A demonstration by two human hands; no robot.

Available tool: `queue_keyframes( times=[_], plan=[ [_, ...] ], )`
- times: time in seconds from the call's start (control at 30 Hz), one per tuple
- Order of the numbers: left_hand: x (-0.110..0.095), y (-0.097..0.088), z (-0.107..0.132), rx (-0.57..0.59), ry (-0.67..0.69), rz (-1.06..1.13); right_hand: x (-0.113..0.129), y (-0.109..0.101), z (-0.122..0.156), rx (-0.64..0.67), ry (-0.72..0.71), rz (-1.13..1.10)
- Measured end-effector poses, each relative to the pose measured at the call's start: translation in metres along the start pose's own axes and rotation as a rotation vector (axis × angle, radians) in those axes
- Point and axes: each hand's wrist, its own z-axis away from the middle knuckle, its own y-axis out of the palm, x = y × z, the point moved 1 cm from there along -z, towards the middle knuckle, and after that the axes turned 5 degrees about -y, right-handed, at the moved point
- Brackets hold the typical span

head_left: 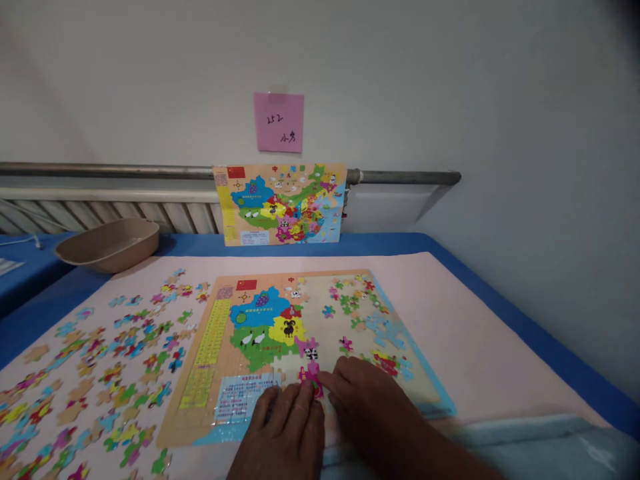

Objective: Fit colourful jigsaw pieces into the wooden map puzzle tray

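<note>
A jigsaw puzzle board (pixel 187 427) lies on the table with a partly assembled map. Its left side is filled, while loose pieces sit on the bare right side. My left hand (pixel 285 430) rests on the lower edge of the board, fingers stretched forward, fingertips touching magenta pieces. My right hand (pixel 375 403) is mostly closed, with its index fingertip and thumb at a magenta puzzle piece (pixel 316 389) below the panda piece (pixel 311 352). The fingers partly cover that piece. A separate magenta piece (pixel 346 344) lies to the right of the panda piece.
Many loose puzzle pieces (pixel 127 393) spread over the pink table cover left of the board. A brown basin (pixel 110 245) stands at the back left. A reference map (pixel 280 207) leans upright behind the board, below a pink note (pixel 279 123). Light-blue cloth (pixel 540 443) lies at front right.
</note>
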Motion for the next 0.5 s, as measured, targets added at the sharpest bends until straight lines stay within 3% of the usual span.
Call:
queue_keyframes(
  times=[0.27, 0.5],
  plan=[
    [0.0001, -0.0008, -0.0008, -0.021, 0.000, -0.004, 0.0034, -0.0055, 0.0009, 0.034, 0.007, 0.020],
    [-0.0010, 0.0000, -0.0024, -0.062, -0.031, 0.010, -0.0002, 0.0019, 0.0029, 0.027, -0.016, 0.004]
  ],
)
